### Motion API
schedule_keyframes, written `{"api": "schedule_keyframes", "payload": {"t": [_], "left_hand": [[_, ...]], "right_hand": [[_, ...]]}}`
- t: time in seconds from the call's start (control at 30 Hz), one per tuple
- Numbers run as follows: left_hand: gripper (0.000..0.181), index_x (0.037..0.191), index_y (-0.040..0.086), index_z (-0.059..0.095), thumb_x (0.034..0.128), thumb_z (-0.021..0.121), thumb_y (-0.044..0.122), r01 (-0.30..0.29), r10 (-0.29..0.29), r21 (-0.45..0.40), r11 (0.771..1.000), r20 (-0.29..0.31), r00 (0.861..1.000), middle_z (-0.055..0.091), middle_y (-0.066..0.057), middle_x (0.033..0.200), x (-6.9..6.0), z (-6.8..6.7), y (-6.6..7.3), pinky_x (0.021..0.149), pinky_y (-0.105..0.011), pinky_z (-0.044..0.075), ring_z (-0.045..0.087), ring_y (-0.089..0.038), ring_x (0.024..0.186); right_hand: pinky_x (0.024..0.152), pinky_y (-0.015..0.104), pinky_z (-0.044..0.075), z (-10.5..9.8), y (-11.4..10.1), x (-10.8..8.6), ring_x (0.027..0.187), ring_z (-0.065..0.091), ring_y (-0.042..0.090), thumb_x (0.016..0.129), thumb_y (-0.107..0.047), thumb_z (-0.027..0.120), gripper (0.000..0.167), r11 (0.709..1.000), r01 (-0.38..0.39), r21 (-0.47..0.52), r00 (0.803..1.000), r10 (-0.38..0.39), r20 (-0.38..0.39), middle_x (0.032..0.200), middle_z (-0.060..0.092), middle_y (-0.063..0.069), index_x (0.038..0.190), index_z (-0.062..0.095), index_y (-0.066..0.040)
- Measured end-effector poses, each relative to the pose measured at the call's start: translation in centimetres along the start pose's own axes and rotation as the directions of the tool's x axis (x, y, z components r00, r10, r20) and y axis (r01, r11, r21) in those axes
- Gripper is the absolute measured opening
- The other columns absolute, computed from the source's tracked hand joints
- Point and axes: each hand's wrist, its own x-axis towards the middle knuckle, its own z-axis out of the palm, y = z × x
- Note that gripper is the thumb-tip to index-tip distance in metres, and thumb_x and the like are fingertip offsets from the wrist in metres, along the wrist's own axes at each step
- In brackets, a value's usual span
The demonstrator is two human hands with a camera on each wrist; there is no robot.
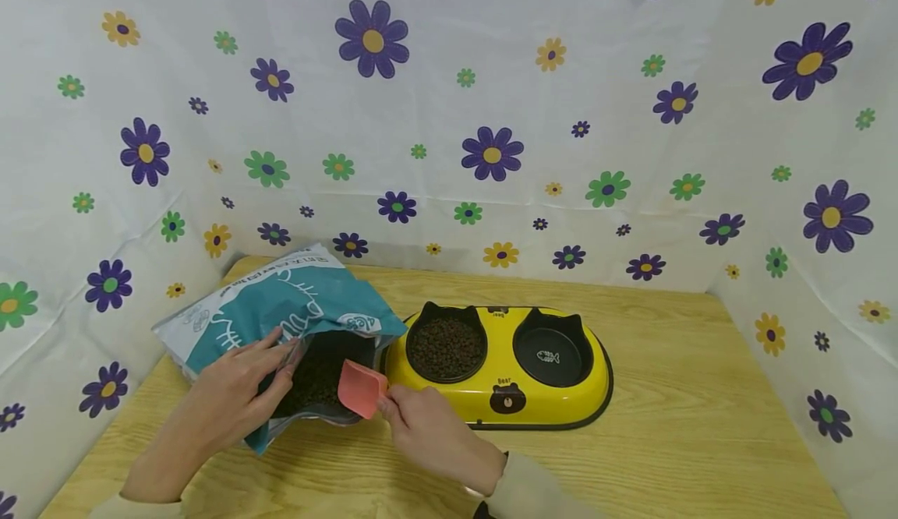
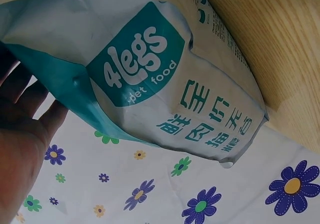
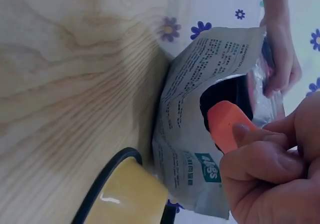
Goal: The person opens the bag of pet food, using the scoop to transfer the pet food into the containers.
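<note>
A teal and white pet food bag [image 1: 263, 308] lies tilted on the left of the table, its mouth facing the right hand. Brown kibble [image 1: 313, 383] shows inside. My left hand [image 1: 235, 390] grips the rim of the bag's mouth; in the left wrist view, its fingers [image 2: 32, 99] lie along the teal edge. With thumb and fingers, my right hand [image 1: 438, 433] holds a pink scoop [image 1: 361, 390] by its handle. The scoop's head is at the bag's mouth, over the near right edge; what it carries, if anything, is hidden.
A yellow double feeder [image 1: 500, 347] stands just right of the bag. Its left black bowl holds kibble [image 1: 447, 347]; the right black bowl [image 1: 550, 357] shows a fishbone print on its bottom. Flower-printed cloth [image 1: 435, 114] surrounds the wooden table [image 1: 673, 425] at the back and sides.
</note>
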Motion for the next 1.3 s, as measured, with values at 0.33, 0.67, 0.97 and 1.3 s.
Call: {"api": "schedule_keyframes", "payload": {"t": [0.33,0.67,0.97,1.3], "left_hand": [[0.037,0.130,0.006,0.071,0.0937,0.068,0.012,0.002,-0.002,-0.012,1.000,-0.002,1.000,0.070,-0.021,0.130,0.1,0.0,-0.3,0.092,-0.066,0.053,0.066,-0.043,0.122],[0.036,0.128,0.006,0.072,0.0927,0.069,0.013,-0.004,0.004,-0.002,1.000,-0.016,1.000,0.070,-0.021,0.130,0.0,0.2,-0.2,0.090,-0.066,0.053,0.067,-0.043,0.120],[0.037,0.129,0.007,0.072,0.0925,0.069,0.013,-0.015,0.015,-0.005,1.000,-0.026,1.000,0.071,-0.018,0.129,-0.1,0.5,-0.4,0.090,-0.065,0.053,0.066,-0.043,0.122],[0.037,0.127,0.006,0.072,0.0906,0.070,0.012,-0.021,0.021,-0.012,1.000,-0.039,0.999,0.072,-0.018,0.127,0.0,0.6,-0.4,0.090,-0.065,0.053,0.066,-0.043,0.121]], "right_hand": [[0.036,0.010,0.019,1.6,-1.7,2.1,0.037,0.028,-0.001,0.107,-0.019,0.051,0.033,0.933,0.076,-0.351,0.989,-0.114,-0.089,0.056,0.031,-0.010,0.074,0.054,-0.013],[0.032,0.012,0.021,2.6,-1.9,3.6,0.036,0.031,0.002,0.106,-0.019,0.052,0.037,0.924,0.025,-0.382,0.997,-0.052,-0.062,0.055,0.033,-0.008,0.069,0.052,-0.013],[0.041,0.018,0.029,3.7,-1.3,4.3,0.044,0.040,0.008,0.106,-0.020,0.052,0.041,0.976,-0.068,-0.206,0.995,0.051,-0.089,0.056,0.038,-0.006,0.065,0.051,-0.013],[0.045,0.017,0.030,4.9,-0.7,4.1,0.048,0.038,0.004,0.107,-0.020,0.050,0.039,0.995,-0.097,0.019,0.988,0.099,-0.118,0.058,0.040,-0.008,0.070,0.055,-0.012]]}}
